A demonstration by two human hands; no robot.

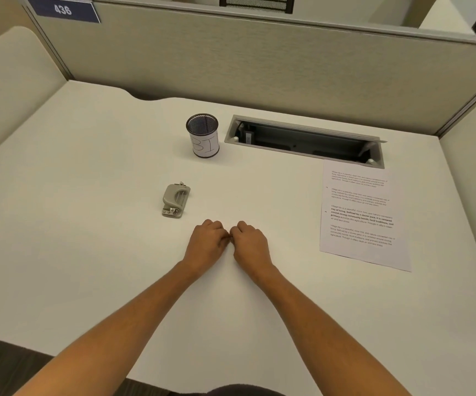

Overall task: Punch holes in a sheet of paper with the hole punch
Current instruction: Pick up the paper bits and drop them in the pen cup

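Note:
A small grey hole punch (175, 200) lies on the white desk (88, 224), left of centre. A printed sheet of paper (362, 215) lies flat at the right side of the desk. My left hand (207, 242) and my right hand (248, 243) rest side by side on the desk in the middle, knuckles up, fingers curled under, holding nothing. The two hands touch each other at the thumbs. The punch is a short way beyond and left of my left hand. The paper is well to the right of my right hand.
A black mesh pen cup (203, 135) with a white label stands at the back centre. An open cable tray (305, 140) is sunk into the desk behind the paper. Grey partition walls (259, 61) close off the back and sides.

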